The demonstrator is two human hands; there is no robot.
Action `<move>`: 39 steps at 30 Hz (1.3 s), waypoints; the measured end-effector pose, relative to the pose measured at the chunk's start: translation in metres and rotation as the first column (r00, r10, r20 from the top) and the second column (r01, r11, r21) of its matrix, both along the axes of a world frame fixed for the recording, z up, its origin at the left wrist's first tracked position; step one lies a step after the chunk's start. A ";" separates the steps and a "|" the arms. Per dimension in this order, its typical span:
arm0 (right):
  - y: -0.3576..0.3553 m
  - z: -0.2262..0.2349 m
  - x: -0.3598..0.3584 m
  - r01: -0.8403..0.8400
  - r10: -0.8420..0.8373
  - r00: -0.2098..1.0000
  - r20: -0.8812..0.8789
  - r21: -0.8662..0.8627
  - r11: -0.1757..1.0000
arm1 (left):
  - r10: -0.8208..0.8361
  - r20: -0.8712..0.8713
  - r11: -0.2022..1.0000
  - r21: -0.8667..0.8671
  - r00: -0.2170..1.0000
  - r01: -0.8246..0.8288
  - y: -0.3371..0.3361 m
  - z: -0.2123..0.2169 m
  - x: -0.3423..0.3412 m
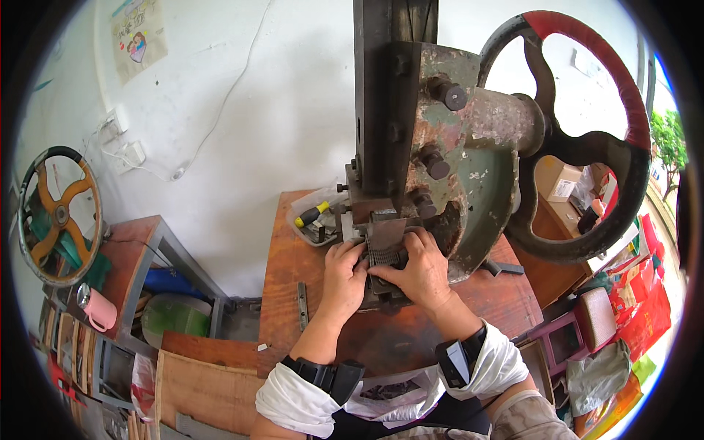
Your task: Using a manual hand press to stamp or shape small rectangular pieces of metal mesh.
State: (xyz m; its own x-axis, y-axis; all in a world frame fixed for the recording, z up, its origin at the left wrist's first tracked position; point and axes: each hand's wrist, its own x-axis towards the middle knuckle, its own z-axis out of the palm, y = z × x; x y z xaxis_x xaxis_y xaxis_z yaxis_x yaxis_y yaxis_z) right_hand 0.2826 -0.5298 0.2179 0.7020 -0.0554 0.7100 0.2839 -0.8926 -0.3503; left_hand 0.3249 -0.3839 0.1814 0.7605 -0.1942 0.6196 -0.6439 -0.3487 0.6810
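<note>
My left hand [343,277] is closed against the left side of a ribbed, dark metal piece [384,257] in the bed of a hand press [451,139]. On its right side my right hand [424,273] grips the same piece, thumb laid across its near end. A flat brownish metal plate [388,235] stands tilted just behind the ribs, beside my right fingertips. Above and behind my hands rises the press's dark vertical ram [378,110]. My fingers partly hide the lower part of the piece and the bed.
A clear tub [299,229] with a yellow-black screwdriver [312,214] stands left of the press. A metal bar [303,306] lies on the wooden table [290,257]. The large handwheel [636,165] juts out on the right. A white plastic bag [400,400] lies open below the table edge.
</note>
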 end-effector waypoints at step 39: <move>-0.015 -0.013 0.008 -0.354 0.354 0.935 0.024 0.131 0.926 | 0.020 -0.067 0.997 -0.069 0.998 -0.024 -0.001 -0.003 -0.001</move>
